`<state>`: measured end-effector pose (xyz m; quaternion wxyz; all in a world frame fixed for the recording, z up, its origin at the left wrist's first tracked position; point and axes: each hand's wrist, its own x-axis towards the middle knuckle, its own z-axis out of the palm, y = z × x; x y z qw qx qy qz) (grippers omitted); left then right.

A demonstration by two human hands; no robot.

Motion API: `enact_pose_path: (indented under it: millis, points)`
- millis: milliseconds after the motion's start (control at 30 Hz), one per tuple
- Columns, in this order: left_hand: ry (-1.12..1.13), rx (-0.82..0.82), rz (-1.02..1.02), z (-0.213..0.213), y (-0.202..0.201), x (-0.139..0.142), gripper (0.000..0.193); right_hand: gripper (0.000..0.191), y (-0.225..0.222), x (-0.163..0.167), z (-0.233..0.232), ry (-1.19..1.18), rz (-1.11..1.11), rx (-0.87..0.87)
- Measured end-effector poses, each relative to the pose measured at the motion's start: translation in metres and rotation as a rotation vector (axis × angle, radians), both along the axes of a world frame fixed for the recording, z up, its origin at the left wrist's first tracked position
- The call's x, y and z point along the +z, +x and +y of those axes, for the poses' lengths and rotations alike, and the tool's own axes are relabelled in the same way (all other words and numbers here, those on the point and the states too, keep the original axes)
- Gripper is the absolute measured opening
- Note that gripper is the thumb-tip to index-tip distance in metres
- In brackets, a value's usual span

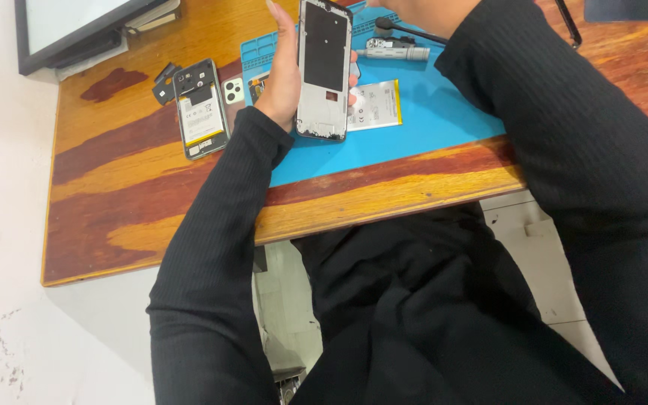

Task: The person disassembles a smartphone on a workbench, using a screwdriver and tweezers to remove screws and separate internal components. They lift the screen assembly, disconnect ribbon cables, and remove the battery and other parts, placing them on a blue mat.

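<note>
Head view: left hand (pixel 285 79) grips an upright grey rectangular metal phone frame (pixel 324 69), long axis running away from the person; right hand (pixel 414 9), nearly out of view just right of it, state indiscernible.

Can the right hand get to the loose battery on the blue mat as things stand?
Probably yes: the right hand is free above the mat, and the battery lies uncovered beside the phone frame, which the left hand holds.

Left hand (pixel 285 79) raised upright, grip closed; right hand (pixel 421 9) mostly out of view.
</note>
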<state>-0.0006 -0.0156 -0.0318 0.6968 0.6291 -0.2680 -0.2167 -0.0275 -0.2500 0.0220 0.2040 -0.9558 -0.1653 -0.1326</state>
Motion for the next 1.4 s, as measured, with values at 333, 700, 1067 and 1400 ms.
enact_pose_path:
  millis: [333, 700, 1067, 1400]
  points:
    - [0.024, 0.005, 0.014, -0.002, -0.002, 0.000, 0.112, 0.036, -0.006, -0.002, 0.001, -0.120, 0.069, -0.038]
    - [-0.002, 0.000, 0.038, -0.001, -0.003, 0.002, 0.113, 0.029, 0.004, -0.013, -0.005, -0.188, -0.157, 0.040]
    - [-0.006, 0.015, 0.059, -0.002, -0.003, 0.004, 0.113, 0.024, 0.001, -0.019, -0.005, -0.222, -0.100, 0.029]
    - [0.019, 0.002, 0.025, -0.002, -0.002, 0.001, 0.114, 0.033, 0.001, -0.023, -0.008, -0.127, -0.102, 0.031]
